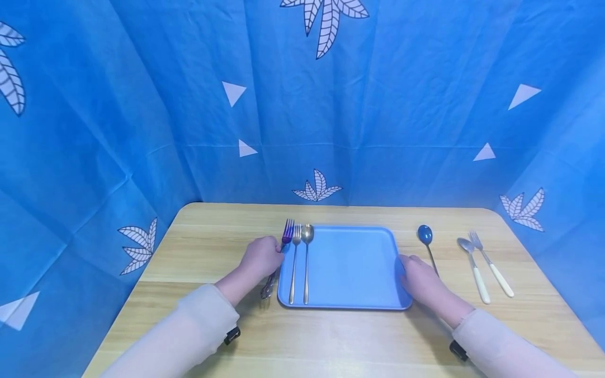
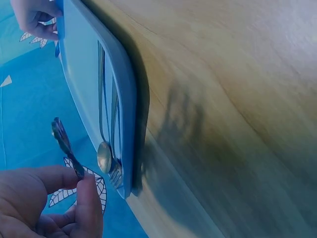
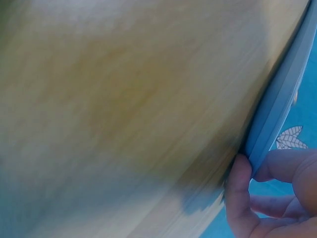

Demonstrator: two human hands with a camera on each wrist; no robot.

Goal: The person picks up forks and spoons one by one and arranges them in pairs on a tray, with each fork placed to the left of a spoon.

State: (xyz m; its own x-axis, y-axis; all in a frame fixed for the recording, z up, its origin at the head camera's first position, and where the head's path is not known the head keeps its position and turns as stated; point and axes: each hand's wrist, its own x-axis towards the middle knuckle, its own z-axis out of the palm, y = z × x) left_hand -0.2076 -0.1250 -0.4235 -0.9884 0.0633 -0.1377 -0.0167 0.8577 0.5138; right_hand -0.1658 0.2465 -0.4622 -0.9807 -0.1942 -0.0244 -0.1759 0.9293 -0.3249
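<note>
My left hand (image 1: 262,256) pinches a fork (image 1: 288,231) with purple-tinted tines and an ornate handle, raised by the left edge of a blue tray (image 1: 354,268). In the left wrist view the fork's decorated handle (image 2: 62,139) sticks up from between thumb and finger. On the tray's left side lie a slim fork (image 1: 292,268) and a gold-toned spoon (image 1: 306,268), side by side with handles toward me. My right hand (image 1: 420,278) grips the tray's right rim; in the right wrist view its thumb and fingers pinch the tray edge (image 3: 272,114).
Right of the tray, a dark blue spoon (image 1: 425,234) lies on the wooden table (image 1: 350,341), partly hidden by my right hand. Farther right are a white-handled spoon (image 1: 475,270) and a white-handled fork (image 1: 493,268). A blue patterned curtain (image 1: 402,105) stands behind the table.
</note>
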